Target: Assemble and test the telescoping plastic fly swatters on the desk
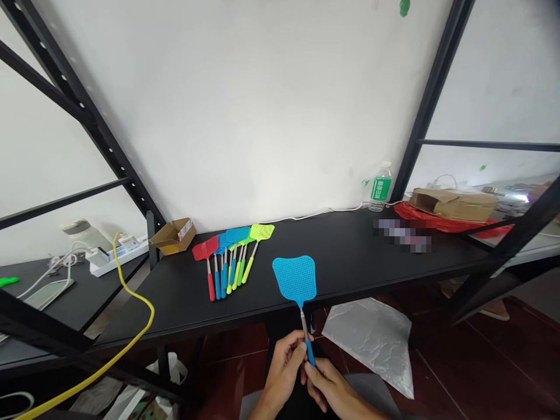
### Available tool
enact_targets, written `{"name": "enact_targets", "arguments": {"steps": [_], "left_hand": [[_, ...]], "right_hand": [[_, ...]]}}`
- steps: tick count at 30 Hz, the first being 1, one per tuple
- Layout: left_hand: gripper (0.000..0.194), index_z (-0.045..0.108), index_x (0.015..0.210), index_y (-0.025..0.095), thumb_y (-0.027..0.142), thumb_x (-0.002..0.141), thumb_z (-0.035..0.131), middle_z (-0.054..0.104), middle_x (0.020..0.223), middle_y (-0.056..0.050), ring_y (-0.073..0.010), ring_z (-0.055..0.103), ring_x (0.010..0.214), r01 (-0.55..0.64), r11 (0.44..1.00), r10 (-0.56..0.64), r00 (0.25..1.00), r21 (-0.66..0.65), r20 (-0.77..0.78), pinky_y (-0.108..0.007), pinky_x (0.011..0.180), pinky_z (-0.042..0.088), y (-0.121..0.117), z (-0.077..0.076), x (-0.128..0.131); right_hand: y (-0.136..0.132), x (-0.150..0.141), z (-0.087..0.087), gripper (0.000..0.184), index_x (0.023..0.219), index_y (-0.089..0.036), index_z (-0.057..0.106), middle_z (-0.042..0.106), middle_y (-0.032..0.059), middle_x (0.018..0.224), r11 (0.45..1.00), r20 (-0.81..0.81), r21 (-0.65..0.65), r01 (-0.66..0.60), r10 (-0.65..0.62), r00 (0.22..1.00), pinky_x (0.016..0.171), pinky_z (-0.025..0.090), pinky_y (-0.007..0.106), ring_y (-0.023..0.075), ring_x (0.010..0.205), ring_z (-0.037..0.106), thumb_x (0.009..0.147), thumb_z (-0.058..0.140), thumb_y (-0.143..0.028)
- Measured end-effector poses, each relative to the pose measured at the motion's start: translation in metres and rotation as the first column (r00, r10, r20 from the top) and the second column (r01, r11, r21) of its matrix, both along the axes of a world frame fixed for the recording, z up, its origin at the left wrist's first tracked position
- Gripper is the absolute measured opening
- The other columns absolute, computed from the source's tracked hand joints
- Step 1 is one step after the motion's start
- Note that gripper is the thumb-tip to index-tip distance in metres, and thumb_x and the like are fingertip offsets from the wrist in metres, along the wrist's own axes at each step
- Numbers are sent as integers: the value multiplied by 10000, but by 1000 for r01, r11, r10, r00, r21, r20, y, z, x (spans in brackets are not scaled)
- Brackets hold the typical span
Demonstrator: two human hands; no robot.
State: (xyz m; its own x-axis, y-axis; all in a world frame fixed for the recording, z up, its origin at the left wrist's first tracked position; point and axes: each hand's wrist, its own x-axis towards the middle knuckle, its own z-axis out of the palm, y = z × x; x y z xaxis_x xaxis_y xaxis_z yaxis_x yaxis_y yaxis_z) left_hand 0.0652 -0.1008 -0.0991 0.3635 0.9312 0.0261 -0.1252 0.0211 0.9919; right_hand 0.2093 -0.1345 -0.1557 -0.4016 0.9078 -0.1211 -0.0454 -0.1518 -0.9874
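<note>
A blue fly swatter (295,279) stands upright in front of me, its mesh head over the front edge of the black table (350,251). My left hand (282,368) pinches its metal shaft just above the blue handle. My right hand (326,386) is closed round the blue handle from below. On the table behind it lies a row of several fly swatters (231,256) in red, blue, yellow and green, heads toward the wall.
An open cardboard box (172,236) sits at the table's back left, a green-labelled water bottle (380,188) at the back right. A cardboard box on red cloth (452,204) lies further right. A yellow cable (131,291) hangs at left. Silver foil bag (371,338) lies on the floor.
</note>
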Motion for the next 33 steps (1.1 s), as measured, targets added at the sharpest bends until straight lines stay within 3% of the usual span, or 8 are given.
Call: {"name": "enact_targets", "arguments": {"steps": [4,9,14,19,25,33], "left_hand": [[468,682,1110,137,552,907,613,517,723,7,-87,495,517,-30,999,30,999,23,15,-206,457,455,1,6,4],[423,655,1185,164,499,930,609,501,759,18,-92,522,550,-15,998,15,1000,69,4,-219,504,498,3,2,2],[413,659,1164,153,495,963,543,530,755,6,-103,545,532,44,994,-27,986,104,-162,-215,488,477,2,-7,-1],[380,698,1095,157,461,982,499,598,739,-19,-141,575,644,4,968,85,935,251,-345,-214,584,478,-2,1,0],[370,722,1052,181,455,971,487,656,769,-36,-165,582,686,3,948,126,914,317,-385,-235,643,489,-3,11,-1],[375,699,1095,178,465,983,485,587,744,-21,-140,555,633,14,965,88,923,261,-373,-219,580,450,-4,-4,-1]], "right_hand": [[3,4,7,575,865,-152,541,328,-69,605,999,-37,3,32,-32,999,460,218,208,69,497,271,936,414,-708],[5,4,5,609,855,-164,524,307,-73,598,996,4,-59,63,-63,998,465,157,222,66,493,214,912,391,-755],[2,-2,-8,710,850,-177,497,314,-68,621,983,38,-165,77,-72,997,452,155,219,69,505,241,802,384,-876],[1,-5,-12,723,828,-193,452,331,-63,647,985,58,-147,87,-79,995,438,177,209,62,497,243,758,394,-910],[1,-5,-2,732,835,-196,452,339,-64,651,983,52,-162,87,-80,995,430,194,200,58,493,239,735,414,-920],[4,-6,-7,708,791,-195,474,335,-65,575,999,135,-34,37,-32,990,419,197,220,71,451,274,795,352,-893]]}}
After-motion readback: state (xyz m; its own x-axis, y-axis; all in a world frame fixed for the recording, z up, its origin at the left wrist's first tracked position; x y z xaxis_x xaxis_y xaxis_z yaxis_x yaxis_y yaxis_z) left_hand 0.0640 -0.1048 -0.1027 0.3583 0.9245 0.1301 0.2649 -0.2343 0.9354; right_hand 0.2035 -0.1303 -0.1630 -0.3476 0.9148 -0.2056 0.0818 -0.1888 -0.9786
